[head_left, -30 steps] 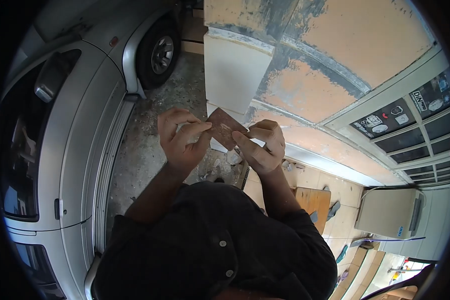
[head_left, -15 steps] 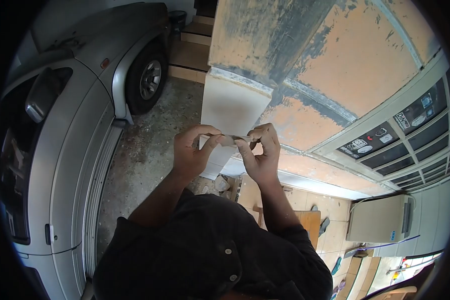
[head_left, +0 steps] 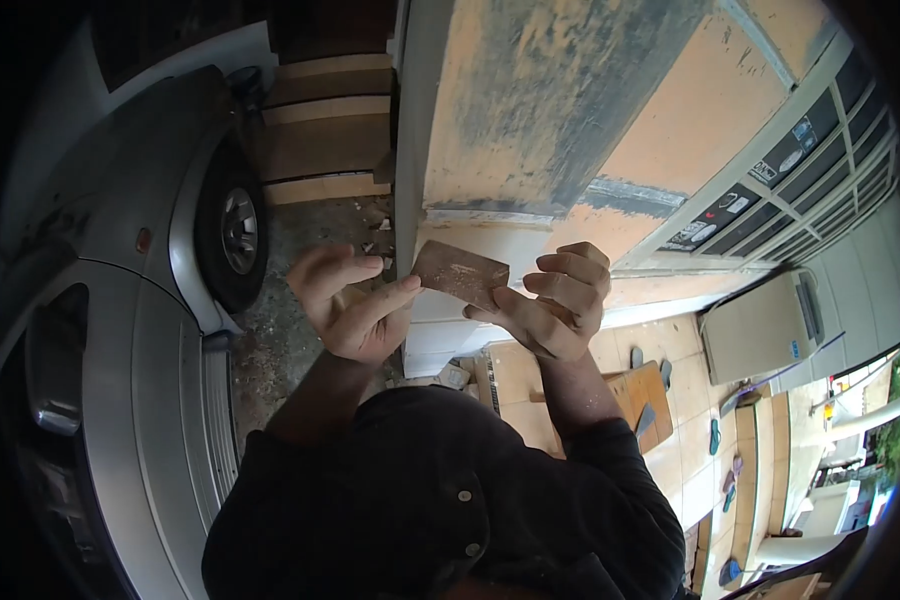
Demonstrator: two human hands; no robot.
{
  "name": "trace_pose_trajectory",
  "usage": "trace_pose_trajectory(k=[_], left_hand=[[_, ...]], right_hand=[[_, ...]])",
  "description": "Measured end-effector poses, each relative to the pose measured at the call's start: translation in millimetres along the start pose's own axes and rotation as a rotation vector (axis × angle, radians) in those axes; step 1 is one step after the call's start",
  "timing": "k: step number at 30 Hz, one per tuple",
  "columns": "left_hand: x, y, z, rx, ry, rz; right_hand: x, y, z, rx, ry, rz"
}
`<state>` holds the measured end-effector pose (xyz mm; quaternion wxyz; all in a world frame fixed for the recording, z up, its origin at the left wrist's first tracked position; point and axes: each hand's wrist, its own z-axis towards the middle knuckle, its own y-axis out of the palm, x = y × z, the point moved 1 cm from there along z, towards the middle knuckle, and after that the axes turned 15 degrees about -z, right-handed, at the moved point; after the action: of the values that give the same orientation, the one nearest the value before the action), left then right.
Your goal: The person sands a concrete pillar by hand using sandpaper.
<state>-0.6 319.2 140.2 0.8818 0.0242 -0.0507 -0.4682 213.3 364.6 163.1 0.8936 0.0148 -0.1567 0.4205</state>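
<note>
"Where is the sandpaper?"
"Raised between both hands, its lower right corner clamped in the right hand's grip; the left hand's grip is apart, one fingertip at its left edge."
"Beyond?"
"A patchily painted wall; farther, steps."

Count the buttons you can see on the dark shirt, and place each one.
2: one button higher in the picture, another button just below it. Folds of the dark shirt may hide more.
</note>
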Motion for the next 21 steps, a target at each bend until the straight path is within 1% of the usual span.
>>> trace_pose_trajectory(k=[1,2,4,5,6,8,9,10,11,12,14,15,16,17,18,20,21], left_hand=[[-5.6,-5.6,3.3,0.043,0.111,0.032],[-13.1,-10.4,4.2,0.039,0.095,0.010],[-27.0,-15.1,4.1,-0.022,0.092,-0.174],[-31.3,-13.8,0.4,-0.042,0.080,-0.217],[-35.3,-9.9,-5.1,-0.088,-0.091,-0.413],[-36.9,-2.2,-12.1,-0.170,-0.267,-0.647],[-34.8,0.1,-14.6,-0.142,-0.399,-0.727],[-32.8,1.9,-16.9,-0.114,-0.533,-0.798],[-31.9,2.4,-18.5,-0.094,-0.598,-0.842],[-30.9,1.7,-19.2,-0.118,-0.599,-0.864],[-32.4,0.3,-17.8,-0.171,-0.697,-0.821],[-35.6,0.6,-17.4,-0.184,-0.675,-0.835],[-40.1,1.5,-18.7,-0.220,-0.565,-0.749],[-44.2,2.6,-19.3,-0.251,-0.450,-0.662],[-45.3,2.4,-19.6,-0.257,-0.415,-0.673],[-45.9,2.2,-22.9,-0.182,-0.424,-0.633],[-51.5,7.0,-22.9,-0.159,-0.398,-0.671]], right_hand=[[-4.9,0.9,-0.9,-0.015,0.048,0.030],[-9.6,2.2,-0.7,-0.024,0.100,0.052],[-15.4,6.4,5.0,-0.112,0.299,0.184],[-15.8,8.1,9.8,-0.179,0.397,0.303],[-19.0,8.9,16.7,-0.252,0.509,0.428],[-29.6,6.9,9.3,-0.386,0.687,0.528],[-34.1,7.4,-0.1,-0.394,0.762,0.634],[-42.0,8.0,-2.0,-0.373,0.784,0.601],[-51.1,12.8,-3.2,-0.310,1.005,0.697],[-58.9,18.2,-3.5,-0.236,1.219,0.798],[-67.7,23.4,0.5,-0.192,1.224,0.810],[-71.9,24.9,-1.1,-0.194,1.241,0.768],[-74.9,27.2,0.8,-0.194,1.252,0.729],[-78.2,30.3,13.0,-0.126,1.265,0.594],[-73.4,35.0,13.3,-0.097,1.241,0.590],[-64.0,40.9,7.6,0.009,0.809,0.098],[-61.2,44.8,11.6,0.016,0.782,0.056]])
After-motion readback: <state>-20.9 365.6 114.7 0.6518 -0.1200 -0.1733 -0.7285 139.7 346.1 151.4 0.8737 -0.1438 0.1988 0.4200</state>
